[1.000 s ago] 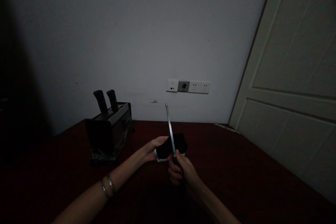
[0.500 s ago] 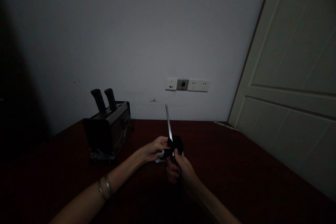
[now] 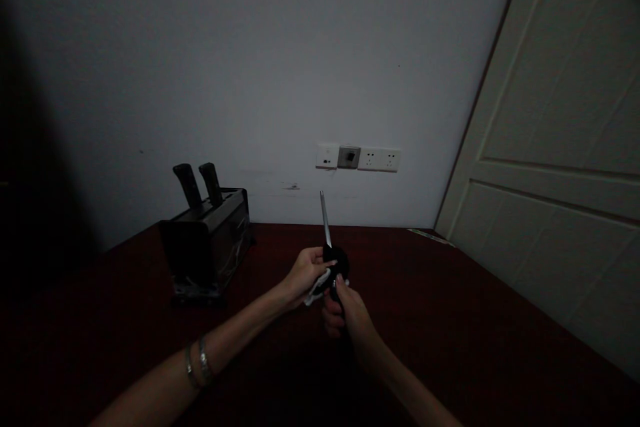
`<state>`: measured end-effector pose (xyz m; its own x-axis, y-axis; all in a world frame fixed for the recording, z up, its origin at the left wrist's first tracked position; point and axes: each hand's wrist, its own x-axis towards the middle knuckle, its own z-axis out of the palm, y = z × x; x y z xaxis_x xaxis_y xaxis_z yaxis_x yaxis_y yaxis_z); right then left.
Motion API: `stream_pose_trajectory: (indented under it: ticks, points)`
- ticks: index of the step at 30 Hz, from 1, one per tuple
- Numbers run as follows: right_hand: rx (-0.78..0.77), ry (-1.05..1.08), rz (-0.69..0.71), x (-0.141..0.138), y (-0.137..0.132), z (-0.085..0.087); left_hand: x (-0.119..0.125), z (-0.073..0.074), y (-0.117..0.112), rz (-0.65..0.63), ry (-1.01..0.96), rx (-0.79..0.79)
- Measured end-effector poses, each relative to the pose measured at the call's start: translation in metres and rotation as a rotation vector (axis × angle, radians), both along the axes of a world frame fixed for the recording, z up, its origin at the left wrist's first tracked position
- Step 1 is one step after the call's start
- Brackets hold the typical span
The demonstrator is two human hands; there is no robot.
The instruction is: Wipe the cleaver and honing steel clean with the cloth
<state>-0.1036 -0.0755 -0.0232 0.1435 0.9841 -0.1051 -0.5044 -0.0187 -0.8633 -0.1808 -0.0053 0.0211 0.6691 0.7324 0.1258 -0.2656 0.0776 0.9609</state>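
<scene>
My right hand (image 3: pixel 345 313) is closed around the dark handle of a thin steel rod (image 3: pixel 325 219) that points up and a little to the left. My left hand (image 3: pixel 306 270) pinches a black cloth (image 3: pixel 336 257) with a white underside, wrapped around the lower part of the rod just above my right hand. Both hands hover over the dark red table (image 3: pixel 450 320) near its middle. Bracelets sit on my left wrist.
A dark knife block (image 3: pixel 210 247) with two black handles sticking up stands at the back left of the table. A white wall with a socket strip (image 3: pixel 357 158) is behind. A pale door (image 3: pixel 560 167) fills the right side.
The cloth was spread wide behind the rod; my left hand has bunched it around the rod and moved it up. Both hands have risen slightly.
</scene>
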Motion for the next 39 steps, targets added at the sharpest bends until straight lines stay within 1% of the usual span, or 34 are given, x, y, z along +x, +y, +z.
stream_pose_trajectory:
  ticks: [4, 7, 18, 21, 24, 27, 30, 32, 33, 35, 37, 39]
  points:
    - [0.001, -0.059, -0.066, -0.004, -0.002, -0.003, 0.003, 0.006, -0.001, 0.079, -0.034, 0.007]
    - [0.022, -0.072, -0.078, -0.009, -0.004, -0.004, 0.007, 0.013, 0.005, 0.128, -0.078, 0.016]
    - [-0.053, 0.025, -0.034, -0.027, -0.016, -0.006, 0.014, 0.052, 0.062, 0.223, -0.025, 0.045]
    - [-0.046, -0.008, -0.04, -0.029, -0.017, -0.007, 0.012, 0.06, 0.07, 0.25, -0.033, 0.046]
    - [-0.04, -0.065, -0.054, -0.031, -0.018, -0.011, 0.008, 0.065, 0.076, 0.296, -0.062, 0.046]
    - [-0.045, -0.11, -0.06, -0.033, -0.019, -0.014, 0.003, 0.069, 0.082, 0.371, -0.128, 0.054]
    - [-0.06, -0.103, -0.026, -0.034, -0.02, -0.013, -0.007, 0.074, 0.089, 0.468, -0.224, 0.074]
    - [-0.046, -0.052, -0.003, -0.031, -0.02, -0.01, -0.016, 0.075, 0.09, 0.497, -0.253, 0.082]
    - [-0.029, -0.02, 0.009, -0.029, -0.019, -0.007, -0.021, 0.073, 0.09, 0.488, -0.245, 0.081]
    - [0.026, 0.04, 0.038, -0.023, -0.019, -0.002, -0.029, 0.065, 0.084, 0.427, -0.19, 0.07]
    - [0.081, 0.09, 0.078, -0.016, -0.018, 0.004, -0.034, 0.052, 0.073, 0.31, -0.114, 0.055]
    - [0.105, 0.129, 0.12, -0.012, -0.018, 0.009, -0.036, 0.036, 0.059, 0.126, -0.044, 0.05]
